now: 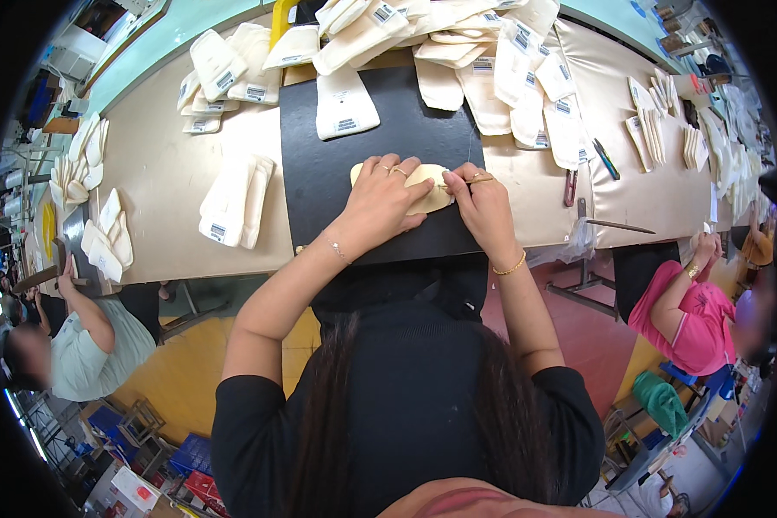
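1. Left: several cream, tapered padded pieces (237,205) lie overlapping on the tan worktop (155,164).
2. Centre: the left hand (387,194) presses down on a pale-cream, rounded, padded piece (434,200) lying on the black rectangular mat (319,207); its grip is spread, thumb apart from the fingers.
3. Right of that: the right hand (482,203), fingers curled, meets the piece's right end; I cannot tell what its grip pinches.
4. Farther right: a slim blue-and-black tool (607,161) lies on the worktop.
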Available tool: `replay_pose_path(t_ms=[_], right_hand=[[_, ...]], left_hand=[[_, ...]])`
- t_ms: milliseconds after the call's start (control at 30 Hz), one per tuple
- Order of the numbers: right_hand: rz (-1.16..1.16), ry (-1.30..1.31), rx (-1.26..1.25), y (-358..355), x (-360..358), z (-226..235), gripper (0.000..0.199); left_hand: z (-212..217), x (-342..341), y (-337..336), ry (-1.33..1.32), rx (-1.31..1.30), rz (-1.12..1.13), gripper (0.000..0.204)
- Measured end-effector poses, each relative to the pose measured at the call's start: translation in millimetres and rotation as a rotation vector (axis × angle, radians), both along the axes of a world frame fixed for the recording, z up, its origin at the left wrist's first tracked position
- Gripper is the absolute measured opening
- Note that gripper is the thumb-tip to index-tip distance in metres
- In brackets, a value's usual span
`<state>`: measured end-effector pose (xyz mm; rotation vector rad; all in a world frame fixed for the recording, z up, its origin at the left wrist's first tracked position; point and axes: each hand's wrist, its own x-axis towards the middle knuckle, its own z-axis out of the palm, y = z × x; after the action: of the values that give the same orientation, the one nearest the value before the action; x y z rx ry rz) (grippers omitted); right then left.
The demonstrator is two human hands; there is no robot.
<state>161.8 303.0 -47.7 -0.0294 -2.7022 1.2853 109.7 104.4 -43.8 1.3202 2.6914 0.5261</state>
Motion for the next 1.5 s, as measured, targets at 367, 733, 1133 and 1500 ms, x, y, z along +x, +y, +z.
replay_pose_path(t_ms=[367,733,1133,1500], right_hand=[[0.189,0.020,0.267,7,-5,4,0.015],[0.084,0.098,0.287,-4,-4,-1,0.017],[-0.162,0.476,0.426,75,-82,0,0.039],[-0.269,0.428,-0.069,75,-70,10,0.034]], left_hand=[[2,0,4,-0.013,-0.031,0.015,0.049],[-4,-1,2,0.010,0.003,-0.005,0.050],[19,2,-73,0.161,0.187,0.351,0.051],[25,9,-185,0.233,0.001,0.848,0.055]])
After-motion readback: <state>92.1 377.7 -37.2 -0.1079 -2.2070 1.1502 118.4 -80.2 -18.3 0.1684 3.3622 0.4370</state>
